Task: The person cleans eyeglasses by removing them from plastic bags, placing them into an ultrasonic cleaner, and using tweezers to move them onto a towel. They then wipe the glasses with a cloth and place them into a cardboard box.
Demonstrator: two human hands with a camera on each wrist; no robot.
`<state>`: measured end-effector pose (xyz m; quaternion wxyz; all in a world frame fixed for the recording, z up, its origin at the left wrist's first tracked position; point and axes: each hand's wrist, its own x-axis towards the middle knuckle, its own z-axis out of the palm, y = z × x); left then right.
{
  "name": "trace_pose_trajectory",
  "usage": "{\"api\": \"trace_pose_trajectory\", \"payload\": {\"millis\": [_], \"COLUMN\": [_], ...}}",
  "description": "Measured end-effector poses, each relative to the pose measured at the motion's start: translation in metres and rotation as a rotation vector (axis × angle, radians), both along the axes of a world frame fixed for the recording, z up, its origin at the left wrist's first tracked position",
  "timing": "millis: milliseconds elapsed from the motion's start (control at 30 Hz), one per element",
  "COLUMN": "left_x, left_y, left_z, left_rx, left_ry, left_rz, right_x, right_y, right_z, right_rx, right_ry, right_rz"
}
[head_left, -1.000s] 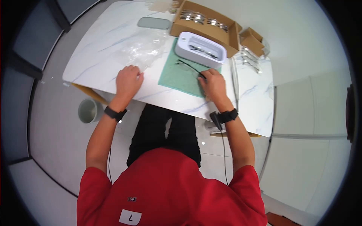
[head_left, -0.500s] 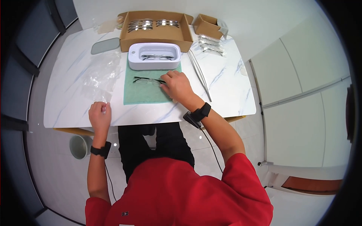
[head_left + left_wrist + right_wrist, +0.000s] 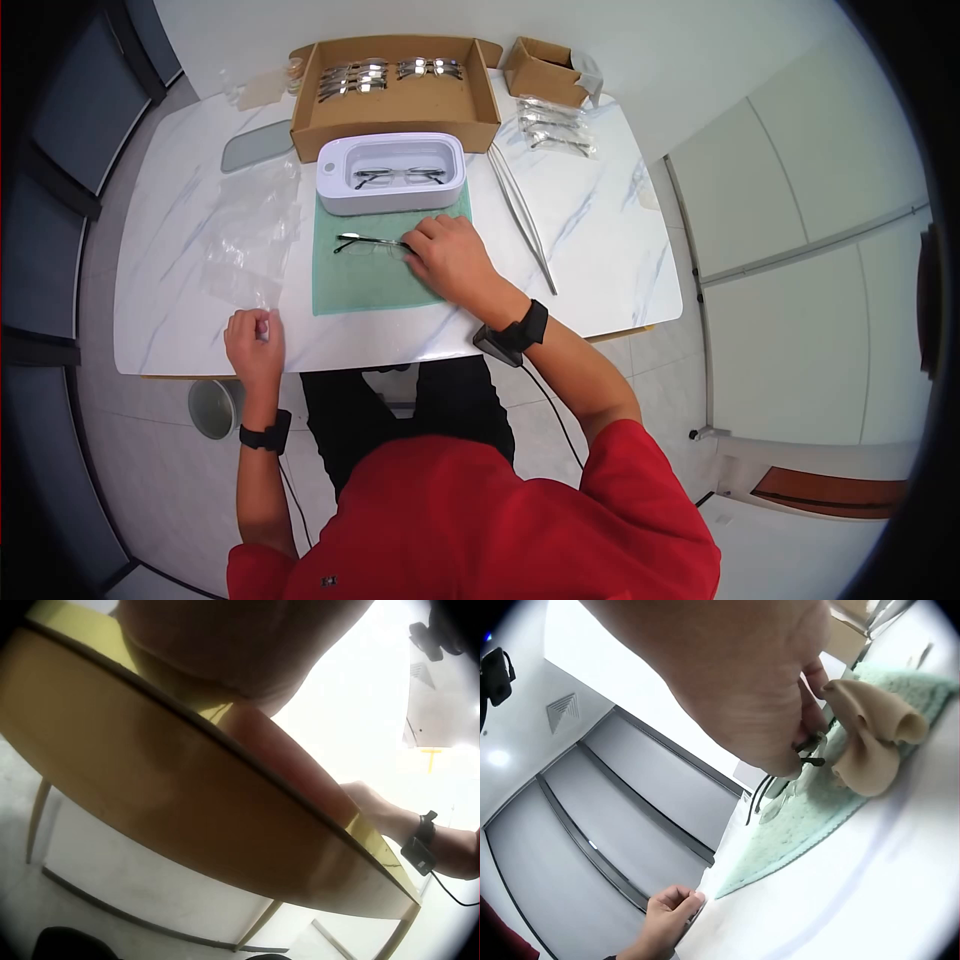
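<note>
So, our right hand (image 3: 450, 262) is pinching one end of the glasses (image 3: 372, 239) over the green cloth (image 3: 345, 288), just below the white tub (image 3: 392, 201). Our left hand (image 3: 255, 350) has curled fingers beside the clear plastic (image 3: 248, 250); can't tell if we're gripping it.

under the curved edge

a broad tan underside (image 3: 180, 802) slants across the left wrist view, with slim legs (image 3: 259, 924) below. the blurred left hand (image 3: 240, 645) fills the top; right of it, the right hand (image 3: 367, 799) wears a corded black wrist device (image 3: 420, 849).
</note>
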<state>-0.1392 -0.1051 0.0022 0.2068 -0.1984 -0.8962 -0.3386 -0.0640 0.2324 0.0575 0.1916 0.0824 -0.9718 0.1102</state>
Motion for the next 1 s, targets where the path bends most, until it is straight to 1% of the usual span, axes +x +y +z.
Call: {"api": "trace_pose_trajectory", "payload": {"millis": [167,333,400,433,567,667,767,867,967,1000], "left_x": [-0.001,0.0,-0.001,-0.002,-0.003,-0.003,-0.003,-0.003,-0.003,-0.003], "left_y": [0.003,0.004,0.003,0.004,0.005,0.004,0.003,0.003,0.003,0.003], "left_z": [0.0,0.012,0.011,0.009,0.008,0.009,0.008,0.009,0.01,0.01], "left_rx": [-0.017,-0.024,-0.035,-0.032,-0.015,-0.009,-0.013,-0.008,0.009,0.013], "left_ry": [0.027,0.026,0.034,0.039,0.06,0.053,0.06,0.069,0.064,0.064], "left_rz": [-0.024,-0.045,-0.038,-0.039,-0.028,-0.028,-0.022,-0.025,-0.032,-0.031], "right_x": [-0.003,-0.006,-0.011,-0.013,-0.018,-0.017,-0.02,-0.028,-0.031,-0.03], "right_y": [0.005,0.011,0.016,0.016,0.021,0.026,0.028,0.031,0.024,0.025], "right_z": [-0.004,0.003,0.002,0.006,0.016,0.018,0.023,0.024,0.035,0.032], "right_rx": [-0.068,-0.155,-0.28,-0.33,-0.324,-0.511,-0.643,-0.606,-0.442,-0.417], "right_ry": [0.008,-0.08,-0.127,-0.179,-0.294,-0.469,-0.64,-0.664,-0.647,-0.587], "right_rz": [0.012,-0.005,-0.011,-0.037,0.018,0.062,0.085,0.071,0.041,0.052]}}
